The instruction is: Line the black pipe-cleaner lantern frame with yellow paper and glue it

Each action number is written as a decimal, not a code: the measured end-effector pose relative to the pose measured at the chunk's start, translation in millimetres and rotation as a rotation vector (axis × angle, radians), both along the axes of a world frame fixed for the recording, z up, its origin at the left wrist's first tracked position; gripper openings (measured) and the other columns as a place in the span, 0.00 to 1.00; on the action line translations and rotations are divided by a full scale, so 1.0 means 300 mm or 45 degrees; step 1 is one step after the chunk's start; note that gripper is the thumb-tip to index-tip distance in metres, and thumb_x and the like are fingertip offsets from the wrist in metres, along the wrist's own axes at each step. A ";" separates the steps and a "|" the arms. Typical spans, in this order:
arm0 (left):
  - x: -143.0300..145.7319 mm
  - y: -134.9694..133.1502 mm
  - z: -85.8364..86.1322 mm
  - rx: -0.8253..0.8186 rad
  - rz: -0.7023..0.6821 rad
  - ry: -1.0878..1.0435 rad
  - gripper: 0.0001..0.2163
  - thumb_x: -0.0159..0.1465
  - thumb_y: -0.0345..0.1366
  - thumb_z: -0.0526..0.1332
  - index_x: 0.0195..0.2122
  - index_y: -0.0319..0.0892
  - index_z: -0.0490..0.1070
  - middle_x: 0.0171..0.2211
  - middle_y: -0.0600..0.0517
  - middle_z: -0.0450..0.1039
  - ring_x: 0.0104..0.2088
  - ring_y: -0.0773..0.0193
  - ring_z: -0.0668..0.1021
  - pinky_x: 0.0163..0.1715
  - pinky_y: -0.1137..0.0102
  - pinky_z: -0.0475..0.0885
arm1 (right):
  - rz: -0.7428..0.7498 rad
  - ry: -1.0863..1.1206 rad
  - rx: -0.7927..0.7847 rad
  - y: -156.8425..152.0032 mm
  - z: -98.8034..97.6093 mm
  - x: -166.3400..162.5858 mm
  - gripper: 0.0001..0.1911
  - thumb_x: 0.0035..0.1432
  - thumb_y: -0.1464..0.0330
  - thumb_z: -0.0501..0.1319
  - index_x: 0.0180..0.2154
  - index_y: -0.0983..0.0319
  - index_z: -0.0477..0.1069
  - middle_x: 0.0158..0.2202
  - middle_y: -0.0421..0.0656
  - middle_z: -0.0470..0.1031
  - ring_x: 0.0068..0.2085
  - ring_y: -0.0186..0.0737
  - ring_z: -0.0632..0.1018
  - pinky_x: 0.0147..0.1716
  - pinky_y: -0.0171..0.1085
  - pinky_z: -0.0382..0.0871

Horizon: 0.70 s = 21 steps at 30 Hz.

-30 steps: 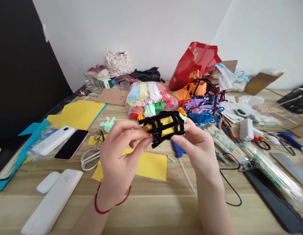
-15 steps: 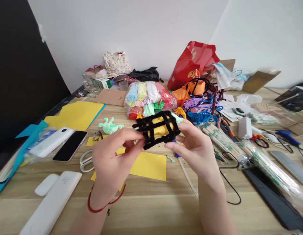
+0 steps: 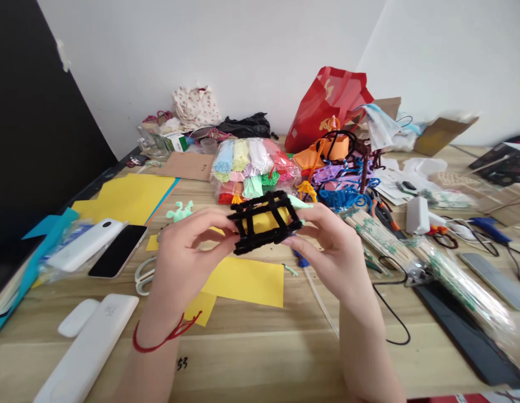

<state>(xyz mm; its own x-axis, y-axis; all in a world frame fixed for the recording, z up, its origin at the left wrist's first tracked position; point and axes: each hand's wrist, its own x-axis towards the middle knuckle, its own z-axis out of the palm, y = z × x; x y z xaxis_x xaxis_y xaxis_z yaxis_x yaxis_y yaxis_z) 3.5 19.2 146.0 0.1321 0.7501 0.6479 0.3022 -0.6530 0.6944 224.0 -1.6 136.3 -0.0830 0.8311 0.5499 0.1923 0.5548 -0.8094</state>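
While hands [image 3: 182,252] hover, yellow paper [image 3: 247,282] lies partly hidden.

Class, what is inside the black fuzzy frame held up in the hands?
Something yellow shows through gaps in the black fuzzy frame; its bars hide parts of it.

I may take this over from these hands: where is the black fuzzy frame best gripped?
Probably pinch the black fuzzy frame lightly from above, at the middle of its upper bars: the left hand is at one end and the right hand at the other, leaving that stretch free. Its open lattice looks soft, so squeezing might bend it.
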 end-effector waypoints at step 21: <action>0.026 0.010 -0.009 0.486 0.081 0.313 0.10 0.62 0.21 0.63 0.29 0.42 0.68 0.31 0.56 0.74 0.28 0.72 0.75 0.26 0.76 0.68 | -0.089 -0.403 0.236 0.001 0.026 0.022 0.07 0.59 0.75 0.68 0.37 0.58 0.73 0.43 0.43 0.72 0.44 0.41 0.75 0.42 0.38 0.72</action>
<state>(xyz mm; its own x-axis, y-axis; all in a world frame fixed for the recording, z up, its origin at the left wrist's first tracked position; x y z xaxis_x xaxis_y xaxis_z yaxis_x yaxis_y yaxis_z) 11.4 22.3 143.2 0.2780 0.4756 0.8346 0.4758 -0.8230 0.3105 230.5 -1.2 144.1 -0.2198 0.7293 0.6479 0.4596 0.6632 -0.5907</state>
